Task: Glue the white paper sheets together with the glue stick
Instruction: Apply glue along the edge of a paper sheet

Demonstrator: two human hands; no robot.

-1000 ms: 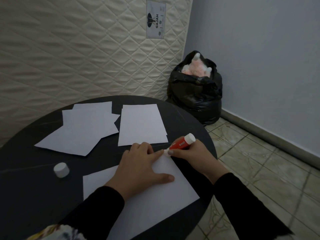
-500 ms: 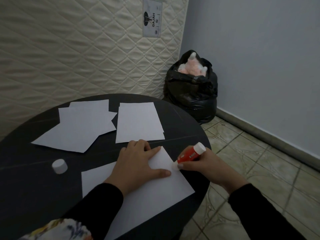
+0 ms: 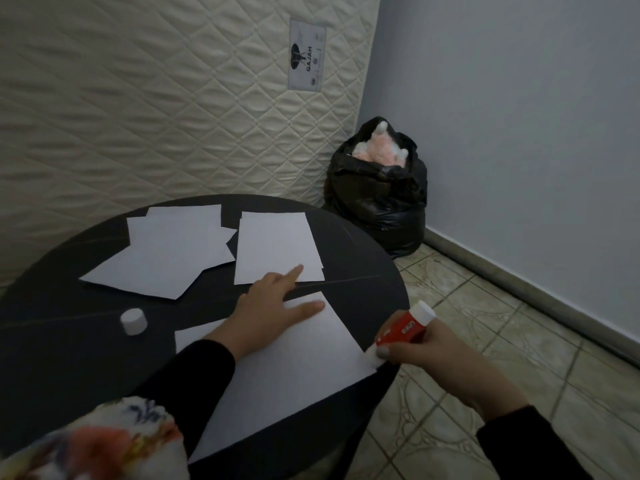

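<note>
A white paper sheet [image 3: 294, 372] lies at the near edge of the round black table [image 3: 363, 258]. My left hand [image 3: 266, 306] rests flat on its far end, fingers straight, index finger reaching onto another sheet [image 3: 277, 244] behind it. My right hand [image 3: 429, 355] grips a red glue stick [image 3: 405, 329], its tip down at the near sheet's right corner by the table edge. A loose pile of sheets [image 3: 166, 254] lies at the far left. The glue stick's white cap [image 3: 133, 321] stands on the table to the left.
A quilted mattress [image 3: 156, 98] leans against the wall behind the table. A stuffed black rubbish bag [image 3: 377, 199] sits in the corner on the tiled floor [image 3: 502, 341]. A blue-grey wall runs along the right. Patterned fabric [image 3: 104, 445] shows at the bottom left.
My right hand has drawn the glue stick down the sheet's right edge from its far corner to the near right corner. My left hand's fingers have spread and stretched forward.
</note>
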